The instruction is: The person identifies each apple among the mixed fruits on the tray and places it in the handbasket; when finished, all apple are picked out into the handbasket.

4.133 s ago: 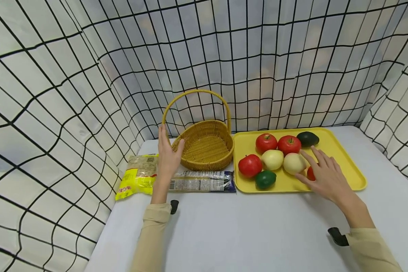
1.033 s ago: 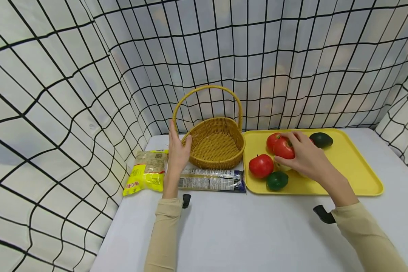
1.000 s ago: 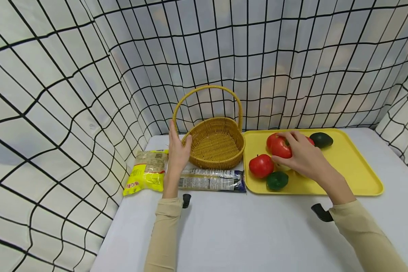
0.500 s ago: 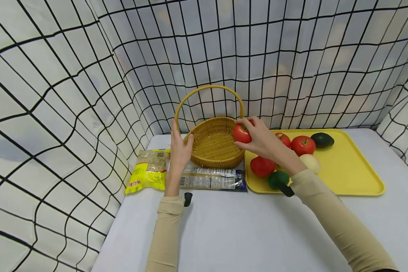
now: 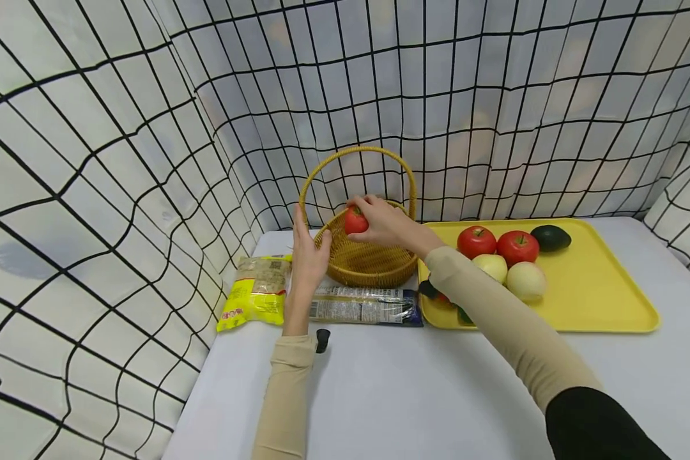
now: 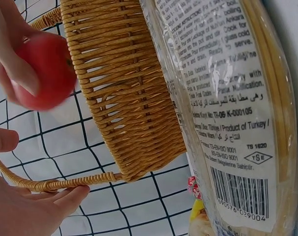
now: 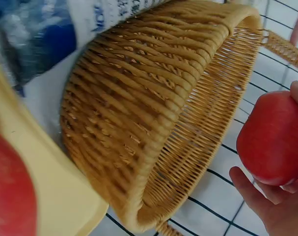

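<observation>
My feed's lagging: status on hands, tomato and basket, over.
Right hand gripping tomato, held above basket. Left hand at handle, fingers straight. Handle arches over basket; no other obstruction visible.

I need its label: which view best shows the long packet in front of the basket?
The left wrist view: the long packet is large there, much print and the barcode readable. The head view shows it small by the basket, print unreadable; the right wrist view, only a blurred part.
</observation>
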### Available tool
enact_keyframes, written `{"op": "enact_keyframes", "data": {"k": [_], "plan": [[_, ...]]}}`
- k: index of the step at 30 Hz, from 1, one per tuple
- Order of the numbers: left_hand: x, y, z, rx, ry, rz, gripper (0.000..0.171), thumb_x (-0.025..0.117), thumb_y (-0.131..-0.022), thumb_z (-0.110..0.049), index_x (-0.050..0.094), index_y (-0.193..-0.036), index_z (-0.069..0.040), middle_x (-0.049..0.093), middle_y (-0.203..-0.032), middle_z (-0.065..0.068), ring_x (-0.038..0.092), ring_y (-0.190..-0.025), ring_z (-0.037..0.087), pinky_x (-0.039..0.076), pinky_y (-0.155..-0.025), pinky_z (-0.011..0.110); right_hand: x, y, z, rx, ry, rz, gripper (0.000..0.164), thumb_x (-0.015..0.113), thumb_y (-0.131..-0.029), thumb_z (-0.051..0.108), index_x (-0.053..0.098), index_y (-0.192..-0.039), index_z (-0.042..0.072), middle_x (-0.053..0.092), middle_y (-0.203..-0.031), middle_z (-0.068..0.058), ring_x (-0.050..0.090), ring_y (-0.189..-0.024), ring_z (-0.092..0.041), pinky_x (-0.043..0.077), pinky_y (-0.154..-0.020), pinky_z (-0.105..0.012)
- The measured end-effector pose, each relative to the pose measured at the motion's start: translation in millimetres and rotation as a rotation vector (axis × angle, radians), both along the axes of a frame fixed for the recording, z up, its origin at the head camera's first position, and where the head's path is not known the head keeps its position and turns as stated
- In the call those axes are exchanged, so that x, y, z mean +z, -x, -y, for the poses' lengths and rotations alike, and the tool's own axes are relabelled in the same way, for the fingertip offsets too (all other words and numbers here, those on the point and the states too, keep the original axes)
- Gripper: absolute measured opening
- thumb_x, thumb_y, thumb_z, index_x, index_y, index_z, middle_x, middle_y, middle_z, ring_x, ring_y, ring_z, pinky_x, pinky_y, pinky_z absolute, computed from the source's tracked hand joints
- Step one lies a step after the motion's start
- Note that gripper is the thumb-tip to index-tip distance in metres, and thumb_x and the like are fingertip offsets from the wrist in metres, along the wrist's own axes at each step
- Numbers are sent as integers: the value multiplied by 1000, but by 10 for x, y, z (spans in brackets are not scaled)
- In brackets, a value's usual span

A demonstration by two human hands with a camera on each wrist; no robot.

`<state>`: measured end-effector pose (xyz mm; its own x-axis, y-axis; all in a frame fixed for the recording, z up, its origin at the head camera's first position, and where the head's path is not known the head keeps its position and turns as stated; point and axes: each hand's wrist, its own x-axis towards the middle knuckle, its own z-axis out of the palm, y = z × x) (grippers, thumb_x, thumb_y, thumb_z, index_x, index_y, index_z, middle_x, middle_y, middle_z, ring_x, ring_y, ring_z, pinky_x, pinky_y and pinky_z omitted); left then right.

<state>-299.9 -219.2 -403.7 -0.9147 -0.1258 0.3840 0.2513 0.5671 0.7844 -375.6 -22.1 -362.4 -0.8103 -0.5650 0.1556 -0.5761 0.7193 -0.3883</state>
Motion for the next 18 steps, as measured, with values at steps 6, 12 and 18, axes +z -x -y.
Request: {"op": "enact_keyframes", "data": {"k": [6,12,18], "plan": [[-9,-2,-26,13,4,7,83,49,-107,-39,-9,-165,-33,-1,-176,4,21,-159,37,30,-123,63,-78,218,183,14,10,127,71,72,-94,44,39,-152,21,46,-148,-16,59,-121,-31,56,-96,-48],[-18,-29,-48,13,-11,19,83,50,-106,-36,-7,-166,-32,1,-176,3,23,-158,37,31,-122,63,-255,341,296,41,-4,238,71,71,-95,41,36,-151,16,45,-148,-21,61,-117,-32,56,-99,-44],[1,-17,-22,13,-5,7,83,51,-106,-34,-6,-166,-30,3,-176,6,24,-157,38,32,-122,62,-275,342,382,38,-38,248,71,71,-96,37,35,-153,14,45,-147,-22,59,-122,-34,54,-103,-46]]}}
